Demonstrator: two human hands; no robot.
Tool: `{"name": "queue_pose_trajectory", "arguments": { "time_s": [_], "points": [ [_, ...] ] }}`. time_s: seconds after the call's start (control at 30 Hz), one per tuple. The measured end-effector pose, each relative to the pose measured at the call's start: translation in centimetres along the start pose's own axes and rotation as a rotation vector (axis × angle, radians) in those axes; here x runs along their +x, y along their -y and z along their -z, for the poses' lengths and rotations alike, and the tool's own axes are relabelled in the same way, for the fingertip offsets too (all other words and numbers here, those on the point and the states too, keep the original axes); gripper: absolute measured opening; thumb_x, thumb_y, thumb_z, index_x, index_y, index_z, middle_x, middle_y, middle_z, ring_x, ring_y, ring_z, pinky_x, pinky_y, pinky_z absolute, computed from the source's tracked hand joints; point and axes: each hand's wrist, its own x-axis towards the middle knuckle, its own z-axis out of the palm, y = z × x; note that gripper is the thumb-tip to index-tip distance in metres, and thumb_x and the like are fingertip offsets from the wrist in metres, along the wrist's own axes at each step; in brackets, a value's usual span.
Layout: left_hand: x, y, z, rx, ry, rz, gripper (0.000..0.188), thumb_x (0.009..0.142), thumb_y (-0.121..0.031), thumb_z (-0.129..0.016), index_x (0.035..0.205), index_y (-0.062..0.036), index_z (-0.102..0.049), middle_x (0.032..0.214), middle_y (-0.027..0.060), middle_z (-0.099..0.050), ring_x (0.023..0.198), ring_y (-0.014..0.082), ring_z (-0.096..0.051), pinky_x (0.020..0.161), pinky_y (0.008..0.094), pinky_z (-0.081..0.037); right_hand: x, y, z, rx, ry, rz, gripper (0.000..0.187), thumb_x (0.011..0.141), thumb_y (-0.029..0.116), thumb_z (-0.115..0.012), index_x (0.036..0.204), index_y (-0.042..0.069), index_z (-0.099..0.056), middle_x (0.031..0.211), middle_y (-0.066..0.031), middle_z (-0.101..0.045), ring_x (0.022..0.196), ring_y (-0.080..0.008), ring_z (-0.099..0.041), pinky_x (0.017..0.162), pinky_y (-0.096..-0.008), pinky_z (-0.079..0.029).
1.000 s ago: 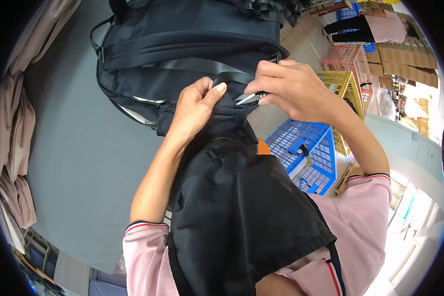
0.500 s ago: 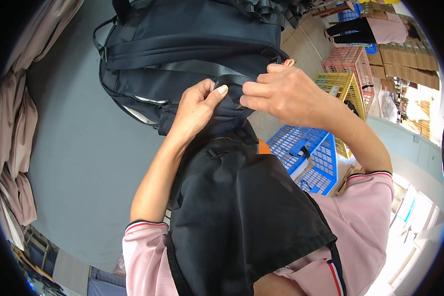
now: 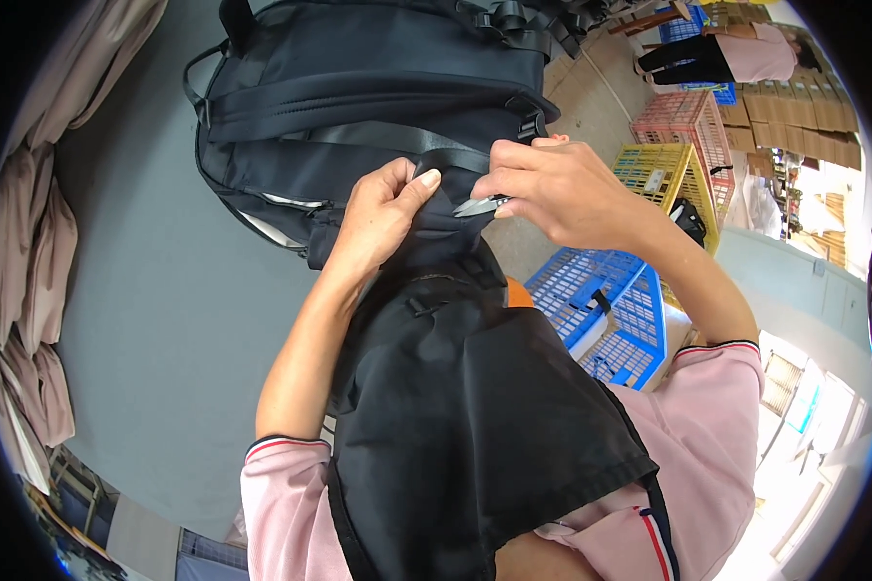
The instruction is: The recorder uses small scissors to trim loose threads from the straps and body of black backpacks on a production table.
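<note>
A black backpack (image 3: 378,58) lies on a grey tabletop in front of me, its straps and webbing facing up. My left hand (image 3: 383,208) is closed, thumb and fingers pinching the dark fabric at the backpack's near edge. In my right hand (image 3: 557,189) is a pair of thread snips (image 3: 480,205). Their pointed metal blades stick out from under my fingers and lie against the fabric, just right of my left thumb. Something orange-red shows above my right knuckles, perhaps part of the snips' handle. The blade tips are close to a fold, and I cannot tell what lies between them.
The grey table (image 3: 165,339) stretches to the left, with brownish-pink cloth (image 3: 29,252) piled along its edge. On the right stand a blue crate (image 3: 601,310), a yellow crate (image 3: 693,174) and a red crate (image 3: 683,126). Beyond, a person (image 3: 736,53) stands near stacked cardboard boxes (image 3: 809,126).
My right hand has turned and lifted off the pinched webbing, and the snips' blades now show against the fabric. My left hand keeps its pinch in nearly the same place.
</note>
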Motion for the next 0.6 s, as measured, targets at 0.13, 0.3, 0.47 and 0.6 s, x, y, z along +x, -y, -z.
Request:
{"name": "queue_pose_trajectory", "arguments": {
  "time_s": [0.13, 0.3, 0.47, 0.6],
  "points": [
    [0.0, -0.2, 0.0, 0.000, 0.013, -0.009, 0.034, 0.089, -0.022, -0.060, 0.065, -0.0049, -0.044, 0.059, -0.0059, -0.037, 0.058, 0.0046, -0.030, 0.050, 0.0255, -0.028, 0.0, 0.1, -0.5, 0.024, -0.039, -0.013, 0.022, 0.076, 0.009, -0.064, 0.098, 0.011, -0.062, 0.083, -0.0053, -0.050, 0.070, -0.0263, -0.053, 0.062, -0.0369, -0.042],
    [0.1, 0.2, 0.2, 0.021, 0.022, -0.022, 0.034, 0.089, -0.023, -0.060, 0.065, -0.0049, -0.044, 0.059, -0.0058, -0.037, 0.058, 0.0046, -0.030, 0.050, 0.0258, -0.027, -0.6, 0.1, -0.7, 0.093, -0.110, -0.068, 0.017, 0.079, 0.011, -0.062, 0.096, 0.009, -0.062, 0.087, -0.0046, -0.051, 0.072, -0.0263, -0.056, 0.060, -0.0381, -0.044],
    [-0.1, 0.1, 0.3, 0.019, 0.010, -0.013, 0.033, 0.089, -0.022, -0.060, 0.065, -0.0049, -0.045, 0.059, -0.0061, -0.037, 0.058, 0.0045, -0.031, 0.051, 0.0253, -0.028, -0.5, 0.5, -1.2, 0.127, -0.082, -0.094, 0.016, 0.079, 0.011, -0.061, 0.095, 0.009, -0.061, 0.086, -0.0051, -0.051, 0.072, -0.0260, -0.058, 0.059, -0.0376, -0.045],
    [-0.5, -0.6, 0.4, -0.006, 0.057, 0.018, 0.027, 0.090, -0.020, -0.060, 0.069, -0.0085, -0.050, 0.064, -0.0102, -0.038, 0.061, 0.0015, -0.030, 0.054, 0.0210, -0.024, -1.0, 1.0, -1.6, 0.191, -0.140, -0.120, 0.020, 0.077, 0.007, -0.062, 0.097, 0.010, -0.062, 0.083, -0.0067, -0.051, 0.070, -0.0275, -0.055, 0.059, -0.0358, -0.043]
  ]
}}
